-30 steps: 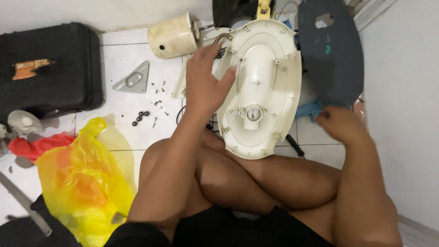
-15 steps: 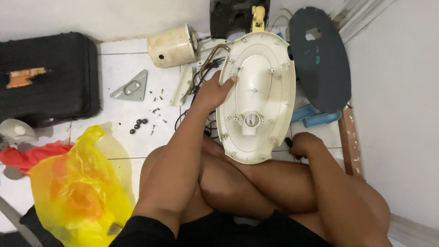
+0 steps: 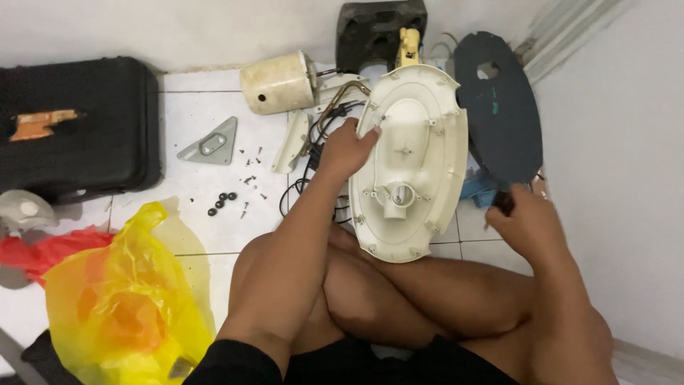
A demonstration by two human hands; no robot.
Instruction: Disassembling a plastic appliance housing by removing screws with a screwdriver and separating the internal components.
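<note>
Cream plastic housing, oval, propped on crossed legs; left hand fingers curled over its left edge, gripping; right hand closed round a dark tool handle beside dark oval plate; loose screws on tile, yellow bag left.

Four black washers, perhaps eight loose screws, one yellow bag.
</note>
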